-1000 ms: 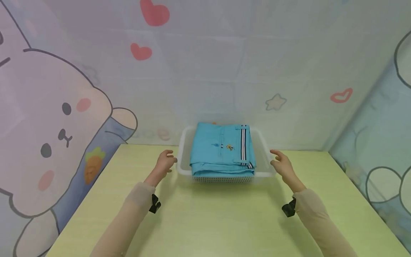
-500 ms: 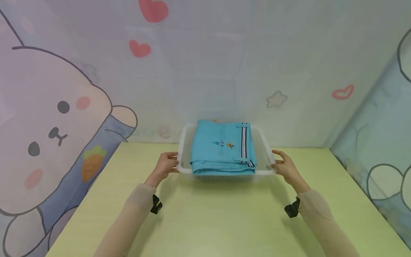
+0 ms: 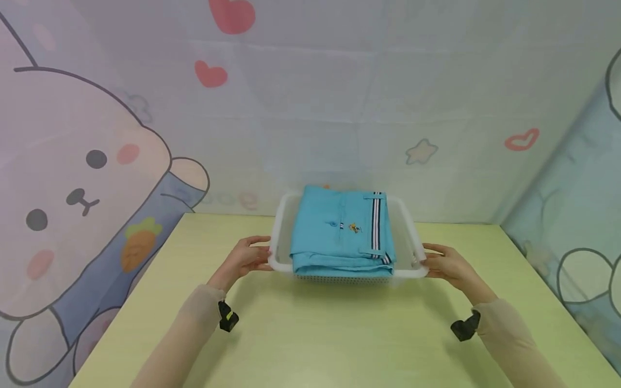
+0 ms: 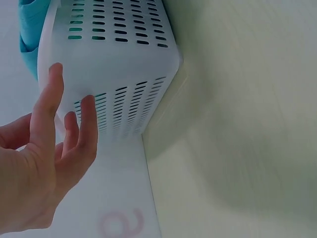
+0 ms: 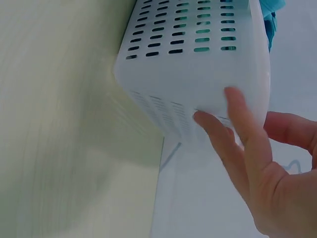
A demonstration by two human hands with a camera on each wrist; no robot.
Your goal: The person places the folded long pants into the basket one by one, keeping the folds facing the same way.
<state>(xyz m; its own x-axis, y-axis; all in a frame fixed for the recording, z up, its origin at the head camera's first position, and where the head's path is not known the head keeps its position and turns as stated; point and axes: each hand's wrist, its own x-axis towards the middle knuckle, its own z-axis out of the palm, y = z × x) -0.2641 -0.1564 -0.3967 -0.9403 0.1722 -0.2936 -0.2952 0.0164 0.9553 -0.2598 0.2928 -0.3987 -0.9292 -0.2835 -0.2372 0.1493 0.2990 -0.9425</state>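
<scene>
A white plastic basket (image 3: 409, 229) with slotted walls is at the back middle of the table. Folded light-blue trousers (image 3: 320, 231) with a striped waistband and a small embroidered figure lie in it and rise above its rim. At the basket's left end my left hand (image 3: 245, 257) holds the rim, its fingers reaching under it along the outer wall. My right hand (image 3: 448, 265) grips the opposite end the same way; in the right wrist view its fingers (image 5: 257, 144) are against the end wall below the rim. Whether the basket's base touches the table cannot be told.
The pale yellow-green table (image 3: 315, 334) runs back to a cloth backdrop (image 3: 310, 108) printed with a large rabbit, hearts and a star. The basket is near that backdrop. Black wrist cameras (image 3: 228, 316) sit at both cuffs.
Both hands have moved in from beside the basket to its ends and taken hold of the rim. The basket with the trousers has shifted slightly towards me and to the right.
</scene>
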